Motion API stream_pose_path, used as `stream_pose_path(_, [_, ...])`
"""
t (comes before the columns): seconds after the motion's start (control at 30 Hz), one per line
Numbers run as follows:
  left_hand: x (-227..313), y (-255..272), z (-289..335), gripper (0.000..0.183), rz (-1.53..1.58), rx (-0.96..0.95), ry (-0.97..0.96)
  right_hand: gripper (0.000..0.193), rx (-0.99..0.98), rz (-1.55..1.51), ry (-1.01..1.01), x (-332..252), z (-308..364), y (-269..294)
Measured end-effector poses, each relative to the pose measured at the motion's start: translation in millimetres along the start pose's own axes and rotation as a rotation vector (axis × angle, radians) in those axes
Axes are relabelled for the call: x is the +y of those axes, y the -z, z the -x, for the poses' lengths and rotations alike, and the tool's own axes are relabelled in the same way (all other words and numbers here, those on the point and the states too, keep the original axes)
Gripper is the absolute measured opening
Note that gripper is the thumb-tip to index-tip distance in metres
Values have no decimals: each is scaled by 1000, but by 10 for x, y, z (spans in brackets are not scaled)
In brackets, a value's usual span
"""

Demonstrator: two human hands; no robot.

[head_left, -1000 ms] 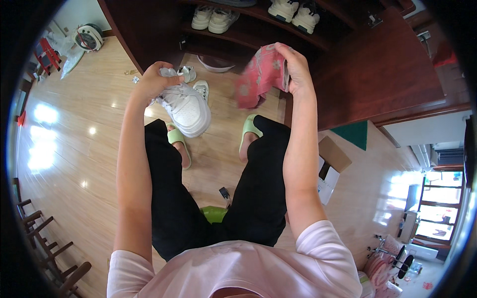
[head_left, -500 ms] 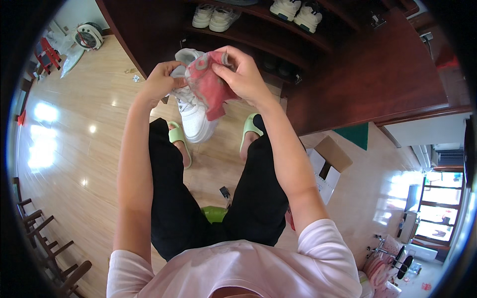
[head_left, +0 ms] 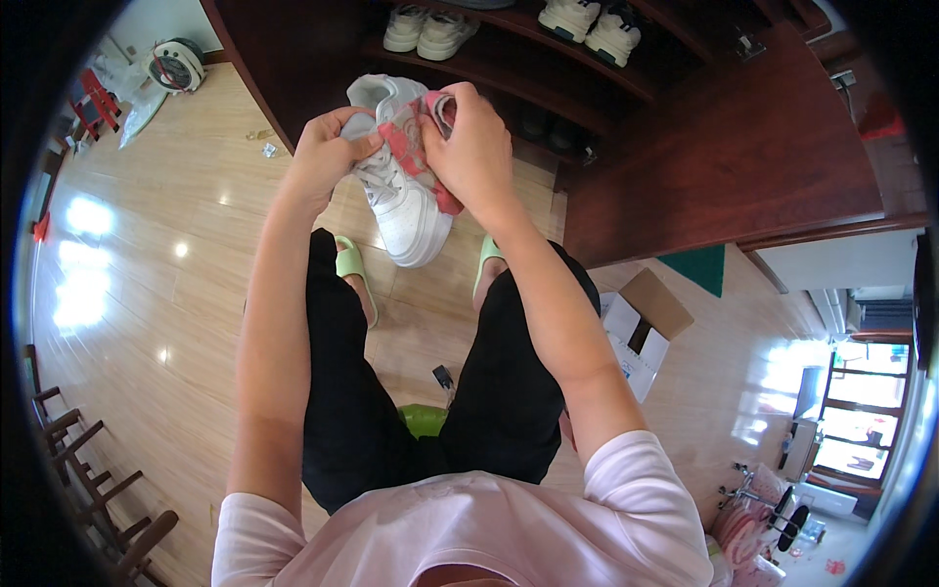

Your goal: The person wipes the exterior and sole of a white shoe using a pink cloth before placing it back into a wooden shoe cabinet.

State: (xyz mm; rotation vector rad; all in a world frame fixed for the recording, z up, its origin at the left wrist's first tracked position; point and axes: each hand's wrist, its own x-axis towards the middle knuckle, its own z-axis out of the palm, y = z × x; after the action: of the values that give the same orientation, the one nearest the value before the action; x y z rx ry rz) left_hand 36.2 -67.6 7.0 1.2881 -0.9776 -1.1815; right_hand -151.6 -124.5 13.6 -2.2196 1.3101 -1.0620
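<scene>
A white lace-up sneaker (head_left: 412,223) hangs in front of me above the floor, its toe pointing down toward my knees. My left hand (head_left: 333,155) grips it by the tongue, thumb on top near the laces. A red and grey cloth (head_left: 406,147) lies bunched against the shoe's right side. My right hand (head_left: 471,147) is closed on that cloth and presses it to the sneaker near the ankle opening; some of its fingers are hidden behind the cloth.
Ahead stands a dark wooden shoe cabinet (head_left: 293,59), its door (head_left: 724,166) swung out to the right. Pairs of sneakers (head_left: 445,36) sit on its shelves. On the floor are an open cardboard box (head_left: 636,333), a fan (head_left: 177,67) and wooden chair legs (head_left: 93,479).
The sneaker has shifted slightly right and upward. The cloth, earlier hanging spread over the shoe's upper, is now gathered under my right hand along its right side.
</scene>
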Motion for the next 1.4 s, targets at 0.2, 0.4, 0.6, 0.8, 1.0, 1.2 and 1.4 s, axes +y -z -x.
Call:
stream_pose_path(0.2, [90,18,8,30,-55,-21,-143,44,-166,-351,-115,325,-191,16])
stream_pose_path(0.4, [80,184,11,30,-9,-51,-210,64,-4,-359,-40,333,-136,-65])
stream_pose_path(0.6, [89,224,15,30,-46,-63,-218,59,-167,-223,-4,268,-156,87])
stream_pose_path(0.8, [76,289,29,31,14,-51,-196,52,29,-210,65,240,-183,92])
stream_pose_path(1.0, [107,211,12,31,107,-118,-187,55,180,-253,198,442,-293,73])
stream_pose_path(1.2, [80,245,7,31,44,-130,-160,57,-9,-178,-17,389,-262,143])
stream_pose_path(1.4, [24,165,-9,28,-167,7,54,58,104,-80,-144,321,-311,398])
